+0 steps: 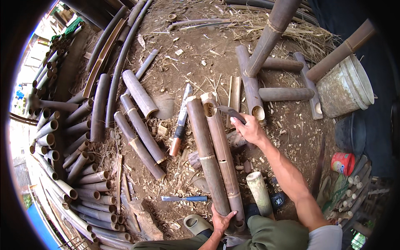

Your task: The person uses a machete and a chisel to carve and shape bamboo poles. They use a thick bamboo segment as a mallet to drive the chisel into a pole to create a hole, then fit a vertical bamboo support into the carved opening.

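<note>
Two brown bamboo poles lie side by side in front of me, a left pole (200,143) and a right pole (222,146). Near its far end the right pole has a hole cut in its wall. My right hand (251,130) is closed around a short, dark-bladed knife (228,111), its tip at that hole. At the near end, my left hand (221,219) grips the left pole, its thumb stretched toward the right pole. Part of the left hand's fingers is hidden. A large knife (181,118) with a wooden handle and a blue chisel (183,198) lie left of the poles.
Cut bamboo pieces (143,129) lie on the chip-strewn ground, and stacked bamboo (93,196) fills the left. A bamboo frame (287,93) stands at far right beside a dirty white bucket (341,89), a black tub (349,132) and a red container (342,163). An upright bamboo piece (259,193) is close to my knee.
</note>
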Demonstrator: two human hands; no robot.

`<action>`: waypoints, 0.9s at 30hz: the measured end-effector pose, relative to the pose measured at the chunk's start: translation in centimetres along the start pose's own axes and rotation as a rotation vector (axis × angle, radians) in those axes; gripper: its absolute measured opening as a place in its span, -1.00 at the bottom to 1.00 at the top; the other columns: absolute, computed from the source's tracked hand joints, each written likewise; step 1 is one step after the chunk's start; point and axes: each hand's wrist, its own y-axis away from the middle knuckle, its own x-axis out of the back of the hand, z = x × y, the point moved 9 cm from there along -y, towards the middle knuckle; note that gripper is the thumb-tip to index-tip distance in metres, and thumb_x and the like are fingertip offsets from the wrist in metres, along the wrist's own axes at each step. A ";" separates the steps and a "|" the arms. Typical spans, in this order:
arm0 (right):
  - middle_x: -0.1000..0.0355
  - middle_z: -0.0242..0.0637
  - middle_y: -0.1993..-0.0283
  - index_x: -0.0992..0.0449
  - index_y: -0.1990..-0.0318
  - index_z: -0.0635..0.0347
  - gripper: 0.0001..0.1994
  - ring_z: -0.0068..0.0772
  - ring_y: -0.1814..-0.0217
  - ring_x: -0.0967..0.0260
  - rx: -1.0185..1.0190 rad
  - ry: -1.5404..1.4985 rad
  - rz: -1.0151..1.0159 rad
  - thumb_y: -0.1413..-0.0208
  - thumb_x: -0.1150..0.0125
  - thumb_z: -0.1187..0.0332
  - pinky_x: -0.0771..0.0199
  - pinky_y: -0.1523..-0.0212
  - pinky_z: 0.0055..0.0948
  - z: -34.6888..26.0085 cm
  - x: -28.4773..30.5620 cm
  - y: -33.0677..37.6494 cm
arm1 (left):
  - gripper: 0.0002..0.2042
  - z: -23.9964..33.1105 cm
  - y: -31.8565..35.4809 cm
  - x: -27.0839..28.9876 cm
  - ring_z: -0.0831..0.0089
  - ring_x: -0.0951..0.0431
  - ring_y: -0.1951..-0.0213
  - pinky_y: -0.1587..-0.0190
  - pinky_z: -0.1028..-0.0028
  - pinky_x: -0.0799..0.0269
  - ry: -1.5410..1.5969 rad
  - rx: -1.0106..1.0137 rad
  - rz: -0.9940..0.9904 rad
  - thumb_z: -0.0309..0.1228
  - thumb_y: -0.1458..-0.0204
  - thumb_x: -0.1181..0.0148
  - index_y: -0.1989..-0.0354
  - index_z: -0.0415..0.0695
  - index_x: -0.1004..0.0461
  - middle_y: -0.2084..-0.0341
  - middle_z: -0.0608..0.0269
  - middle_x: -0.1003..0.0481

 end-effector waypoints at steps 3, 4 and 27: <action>-0.41 -0.35 0.59 -0.52 0.21 0.30 -0.56 -0.48 0.53 -0.40 -0.040 0.248 0.092 -0.30 -0.04 0.01 -0.32 0.58 -0.34 -2.1 1.4 0.7 | 0.12 -0.3 0.2 0.0 0.04 -0.46 -0.10 -0.14 0.21 -0.37 -0.006 -0.018 0.014 -0.09 0.39 -0.62 -0.34 -0.17 0.01 -0.08 -0.15 -0.42; -0.48 -0.21 0.41 -0.47 0.03 0.32 -0.65 -0.45 0.52 -0.38 -0.098 0.334 0.089 -0.28 -0.04 0.17 -0.38 0.54 -0.36 -1.8 1.8 1.6 | 0.11 -0.3 0.2 0.1 0.04 -0.46 -0.10 -0.14 0.20 -0.37 -0.013 -0.009 0.014 -0.09 0.39 -0.63 -0.34 -0.17 0.01 -0.08 -0.15 -0.42; -0.10 0.40 -0.27 0.24 -0.43 0.37 0.01 0.33 -0.21 -0.25 -0.097 0.148 0.170 0.05 -0.35 0.27 -0.35 -0.21 0.02 7.2 -9.9 18.2 | -0.45 1.1 0.0 -0.1 0.41 -0.53 0.30 0.19 0.41 -0.50 0.428 -0.115 -0.070 -0.43 0.11 -0.44 -0.05 -0.27 -0.30 0.26 0.17 -0.49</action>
